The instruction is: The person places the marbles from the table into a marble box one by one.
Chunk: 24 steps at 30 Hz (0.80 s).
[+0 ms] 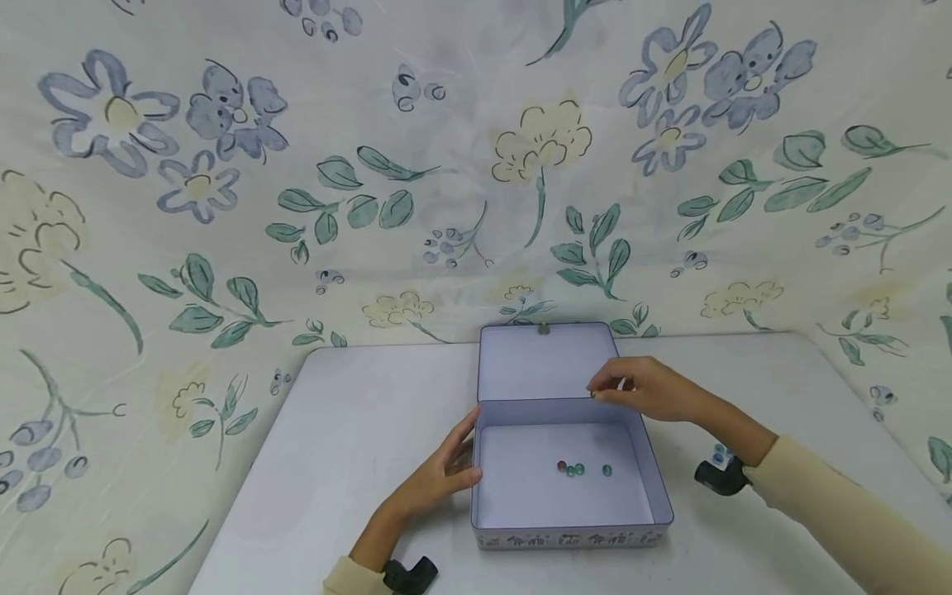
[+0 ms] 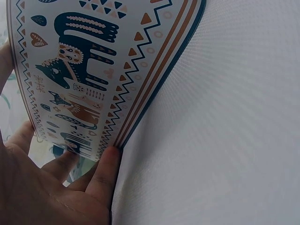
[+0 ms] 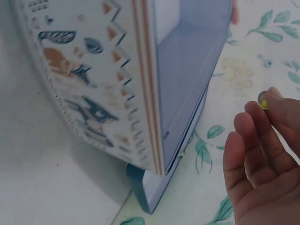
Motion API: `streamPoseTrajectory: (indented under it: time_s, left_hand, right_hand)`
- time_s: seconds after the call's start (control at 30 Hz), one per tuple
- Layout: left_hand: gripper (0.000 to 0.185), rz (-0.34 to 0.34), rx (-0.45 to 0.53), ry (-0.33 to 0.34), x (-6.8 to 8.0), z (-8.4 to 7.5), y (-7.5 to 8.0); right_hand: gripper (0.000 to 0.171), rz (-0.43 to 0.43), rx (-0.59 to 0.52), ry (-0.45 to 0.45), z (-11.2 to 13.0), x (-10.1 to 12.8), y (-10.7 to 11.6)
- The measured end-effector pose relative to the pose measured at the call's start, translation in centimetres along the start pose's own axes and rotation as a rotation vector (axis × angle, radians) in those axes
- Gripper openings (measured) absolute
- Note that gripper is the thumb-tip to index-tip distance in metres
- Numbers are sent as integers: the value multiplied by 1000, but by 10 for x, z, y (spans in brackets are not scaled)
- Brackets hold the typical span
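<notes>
An open hinged tin box [image 1: 521, 496] stands with its lid [image 1: 550, 364] tipped back. Inside, on the floor of the box, lie a red marble [image 1: 561, 466] and a few green marbles [image 1: 606, 470]. My left hand [image 1: 435, 479] rests against the left outer wall, its fingers spread along the animal-patterned side [image 2: 79, 70] and the thumb at the rim. Above the rear right of the box, my right hand [image 1: 647, 388] pinches a clear glass marble with a yellow-green swirl [image 3: 263, 100] between thumb and index finger; the other fingers are loosely bent.
The box stands on a white table [image 1: 357, 413], whose far edge runs just behind the lid. A floral-patterned cloth [image 1: 446, 165] hangs behind and around the table. Dark wrist mounts [image 1: 721, 478] sit on both forearms.
</notes>
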<state>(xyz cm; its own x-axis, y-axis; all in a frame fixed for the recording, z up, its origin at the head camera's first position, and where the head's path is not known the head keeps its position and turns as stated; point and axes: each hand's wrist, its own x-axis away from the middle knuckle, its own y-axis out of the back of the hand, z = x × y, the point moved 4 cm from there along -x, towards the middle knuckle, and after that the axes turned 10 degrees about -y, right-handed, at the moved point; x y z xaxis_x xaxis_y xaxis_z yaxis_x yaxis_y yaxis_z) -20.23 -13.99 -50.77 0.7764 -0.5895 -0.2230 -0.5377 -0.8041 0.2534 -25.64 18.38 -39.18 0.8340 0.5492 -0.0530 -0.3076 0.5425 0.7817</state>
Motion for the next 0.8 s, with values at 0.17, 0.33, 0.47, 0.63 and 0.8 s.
streamPoseTrajectory:
  time_s: [0.17,0.33,0.47,0.63,0.8]
  left_hand:
    - [86,1,-7,-6,-1,-1,2]
    - [86,0,-5,-1,-1,-1,2]
    - [86,-2,-6,6,-1,1,2]
    - [87,0,8,14,0,1,1]
    - [87,1,16,31,0,0,0]
  right_hand:
    - [17,27,-3,12,7,-10,-5]
    - [17,49,-14,44,17,-18,-11]
    - [17,59,-22,70,24,-24,-16]
    - [17,80,-28,76,30,-33,-26]
    - [16,106,-45,81,31,-40,-36]
